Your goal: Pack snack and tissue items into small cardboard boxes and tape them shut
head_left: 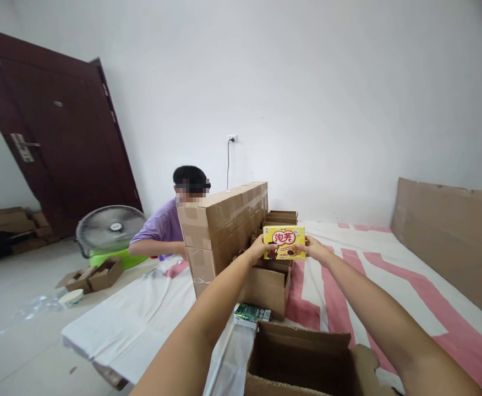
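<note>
A yellow snack box (284,250) with red and white lettering is held up in front of me between both hands. My left hand (259,248) grips its left end, and my right hand (316,249) grips its right end. Just beneath and behind it runs a row of open cardboard boxes (266,289). Nearest to me stands an open brown carton (302,335), its inside dark. A small green and white packet (252,313) lies between that carton and the row.
Taped cartons (224,220) are stacked to the left of the row. Beyond them sits a person in a purple shirt (162,225). A fan (115,228) and small open boxes (94,275) are on the floor at left. A large cardboard sheet (451,242) stands at right.
</note>
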`<action>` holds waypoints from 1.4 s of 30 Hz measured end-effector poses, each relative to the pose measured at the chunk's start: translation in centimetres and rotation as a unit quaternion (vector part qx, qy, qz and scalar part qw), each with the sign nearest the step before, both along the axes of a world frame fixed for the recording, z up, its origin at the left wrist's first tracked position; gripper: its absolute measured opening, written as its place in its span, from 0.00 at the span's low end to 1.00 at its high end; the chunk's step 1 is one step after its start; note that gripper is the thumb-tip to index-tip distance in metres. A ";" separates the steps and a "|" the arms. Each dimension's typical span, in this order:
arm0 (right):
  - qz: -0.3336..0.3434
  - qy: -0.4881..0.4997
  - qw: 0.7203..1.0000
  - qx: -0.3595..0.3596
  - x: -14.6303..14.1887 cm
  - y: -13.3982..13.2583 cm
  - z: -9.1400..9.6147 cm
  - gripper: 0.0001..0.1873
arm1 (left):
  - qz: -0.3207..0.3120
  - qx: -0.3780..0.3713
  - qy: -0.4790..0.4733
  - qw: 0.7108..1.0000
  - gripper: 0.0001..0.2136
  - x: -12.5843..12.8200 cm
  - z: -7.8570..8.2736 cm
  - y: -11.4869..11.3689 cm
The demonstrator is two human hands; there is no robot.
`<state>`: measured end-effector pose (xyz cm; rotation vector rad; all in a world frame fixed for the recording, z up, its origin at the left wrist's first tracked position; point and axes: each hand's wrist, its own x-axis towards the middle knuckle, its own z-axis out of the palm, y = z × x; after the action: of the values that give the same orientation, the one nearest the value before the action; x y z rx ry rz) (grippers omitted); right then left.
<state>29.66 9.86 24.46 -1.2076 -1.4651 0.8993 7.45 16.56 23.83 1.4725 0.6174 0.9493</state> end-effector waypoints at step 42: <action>-0.233 0.263 0.934 -0.067 8.1 -21.2 -8.8 0.36 | 0.274 0.296 0.340 0.850 0.24 -10.6 -13.3 -14.2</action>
<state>37.71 -11.34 15.69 -1.2193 -0.6592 0.9055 -3.13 2.40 10.56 2.2895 1.4125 1.0955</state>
